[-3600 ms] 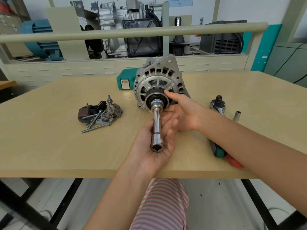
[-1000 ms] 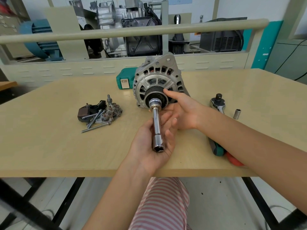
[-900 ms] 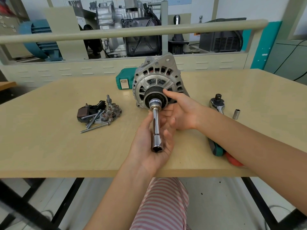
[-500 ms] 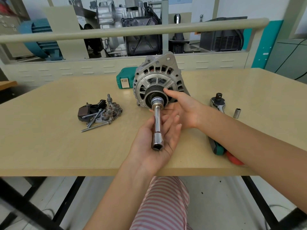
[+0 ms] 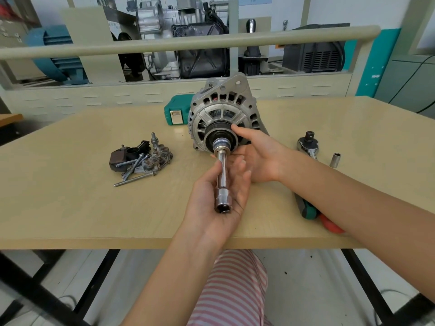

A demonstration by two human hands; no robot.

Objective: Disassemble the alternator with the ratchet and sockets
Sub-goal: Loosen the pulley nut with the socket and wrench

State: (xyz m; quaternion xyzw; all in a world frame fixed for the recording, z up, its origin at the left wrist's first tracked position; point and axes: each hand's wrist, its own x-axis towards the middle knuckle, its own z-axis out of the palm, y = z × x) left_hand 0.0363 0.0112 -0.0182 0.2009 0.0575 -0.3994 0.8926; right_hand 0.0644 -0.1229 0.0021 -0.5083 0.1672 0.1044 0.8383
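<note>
On the left of the surface [image 5: 70, 208] we see the removed parts pile [image 5: 141, 158]. Our left hand [image 5: 216, 196] cradles the extension bar [image 5: 222, 177], fingers loosely curled around it, socket seated on the alternator [image 5: 223, 118] pulley nut. Right hand [image 5: 261, 156] braces the pulley, fingers apart. The ratchet [image 5: 308, 147] lies idle at right; without it, the bar may slip off.
</note>
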